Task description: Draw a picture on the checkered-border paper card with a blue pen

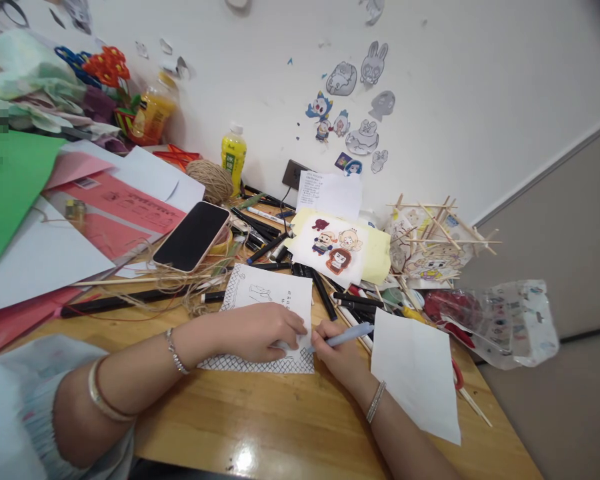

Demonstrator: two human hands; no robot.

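Note:
A sheet of paper lies on the wooden table, with a black crosshatched border along its left and lower edges, a small line drawing and some handwriting. My left hand rests flat across the middle of this sheet, fingers stretched towards its right edge and covering part of it. In my right hand is a light blue pen, gripped near its tip. The tip is at the sheet's lower right edge, beside a small crosshatched patch. A blank white sheet lies to the right of my right hand.
Behind the drawing are scattered markers, a phone, a twine ball and a yellow drink bottle. Coloured papers pile up at left. A stick-framed paper lantern, plastic bag and red-handled scissors are at right.

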